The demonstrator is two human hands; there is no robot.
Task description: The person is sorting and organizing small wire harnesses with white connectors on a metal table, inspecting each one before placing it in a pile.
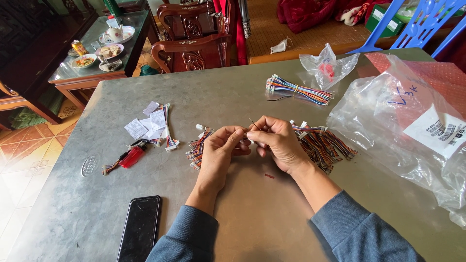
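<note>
Both hands are up close together over the middle of the metal table (252, 213), and pinched between them is a small wire harness (246, 138), a short fan of thin coloured leads ending in a white connector. The left hand (219, 148) curls in, thumb and forefinger nipped narrow on the piece; the right hand (279, 143) meets it fingertip to fingertip, also closed tight, with a thin dark wire end (253, 122) poking up just above the pinch. How much of the connector sits inside the fingers I cannot tell, they cover it.

This looks feather-light and floppy: the leads will bend at any touch, and the plastic housing is the only stiff part, so that is the place to hold. The fine wires look easy to kink or tug out.

Just beyond the left fingers lies a small heap of like harnesses (199, 145); just beyond the right knuckles a bigger pile (325, 143). Below the right wrist sits a tiny red scrap (269, 175). Well off past the left forearm, a red lighter (132, 156) and a dark phone (141, 228); far beyond the right hand, a banded bundle of wires (298, 90) and clear plastic bags (412, 121).
</note>
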